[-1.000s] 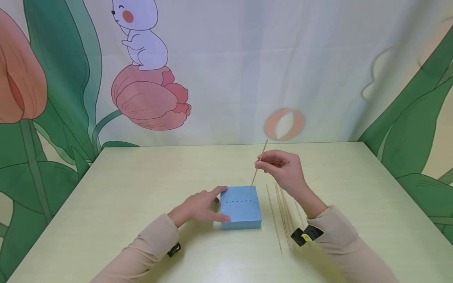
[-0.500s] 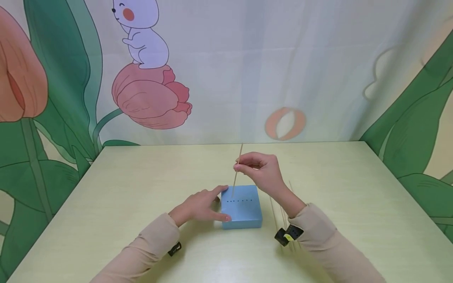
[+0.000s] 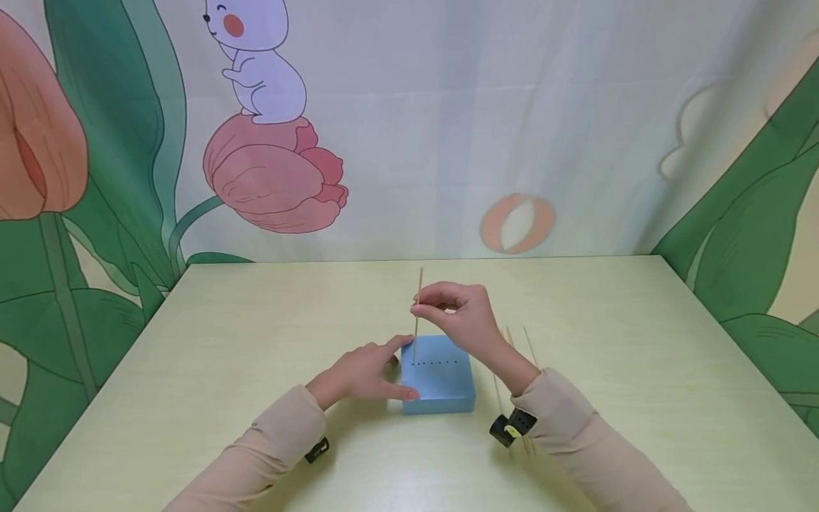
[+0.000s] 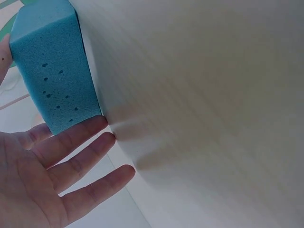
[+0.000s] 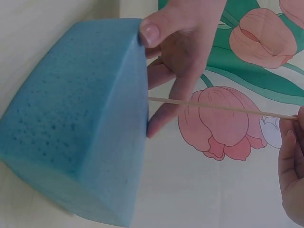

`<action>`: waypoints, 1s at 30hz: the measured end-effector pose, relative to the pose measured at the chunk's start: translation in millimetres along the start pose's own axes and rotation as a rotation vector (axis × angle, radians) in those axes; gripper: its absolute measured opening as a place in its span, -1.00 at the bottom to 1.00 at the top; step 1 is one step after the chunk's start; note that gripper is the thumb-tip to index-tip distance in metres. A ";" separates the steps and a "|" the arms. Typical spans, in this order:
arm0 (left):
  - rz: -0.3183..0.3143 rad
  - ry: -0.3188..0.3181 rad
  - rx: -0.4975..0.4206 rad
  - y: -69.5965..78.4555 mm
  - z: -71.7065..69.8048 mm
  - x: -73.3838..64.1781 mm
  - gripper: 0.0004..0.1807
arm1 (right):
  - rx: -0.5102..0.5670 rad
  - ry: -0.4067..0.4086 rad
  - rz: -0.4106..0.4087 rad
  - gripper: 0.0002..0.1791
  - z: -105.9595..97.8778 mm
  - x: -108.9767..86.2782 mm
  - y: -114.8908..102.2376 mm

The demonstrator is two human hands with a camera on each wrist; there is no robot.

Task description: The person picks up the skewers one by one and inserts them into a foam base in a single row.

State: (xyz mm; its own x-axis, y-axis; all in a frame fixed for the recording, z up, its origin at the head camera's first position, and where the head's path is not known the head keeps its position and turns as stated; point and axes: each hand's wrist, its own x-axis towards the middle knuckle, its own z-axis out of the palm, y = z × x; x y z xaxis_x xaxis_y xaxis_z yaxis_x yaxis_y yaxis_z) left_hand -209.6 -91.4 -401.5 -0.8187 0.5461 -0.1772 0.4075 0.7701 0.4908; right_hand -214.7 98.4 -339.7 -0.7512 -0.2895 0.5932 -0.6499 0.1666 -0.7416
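A blue foam block [image 3: 441,384] with a row of small holes across its top sits on the table. My left hand [image 3: 361,372] holds the block's left side, thumb at the near corner and index finger at the far one; in the left wrist view its other fingers are spread. Between thumb and fingertips, my right hand [image 3: 457,313] pinches a thin bamboo skewer [image 3: 416,334], nearly upright. The skewer's lower end meets the block at the leftmost hole; whether it has entered cannot be told. In the right wrist view the skewer [image 5: 218,107] runs straight to the block.
Several loose skewers [image 3: 497,391] lie on the pale table [image 3: 256,341] right of the block, partly hidden under my right forearm. Behind the table hangs a curtain [image 3: 397,142] printed with flowers and a white animal.
My right hand has brought the skewer leftward from behind the block's right side to the left end of the hole row, tipping it more upright. The left hand stays in place.
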 end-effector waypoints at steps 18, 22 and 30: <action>-0.005 0.011 0.004 2.5 -0.7 0.1 0.00 | -0.141 -0.065 0.101 -0.82 -20.4 -17.8 11.5; -0.010 0.011 0.003 3.3 -0.1 -0.5 0.00 | -0.208 -0.070 0.142 -0.80 -44.4 -28.9 18.9; -0.010 0.008 0.014 3.8 0.5 -1.0 0.00 | -0.327 -0.155 0.298 -0.69 -89.6 -52.1 54.5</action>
State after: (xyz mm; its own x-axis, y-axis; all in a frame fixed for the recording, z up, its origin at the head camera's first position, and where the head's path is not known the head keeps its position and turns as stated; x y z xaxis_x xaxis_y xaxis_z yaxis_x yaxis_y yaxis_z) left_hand -207.0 -88.9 -399.9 -0.8259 0.5359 -0.1754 0.4048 0.7801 0.4770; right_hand -221.4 207.0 -383.0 -0.9005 -0.3170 0.2977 -0.4298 0.5448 -0.7201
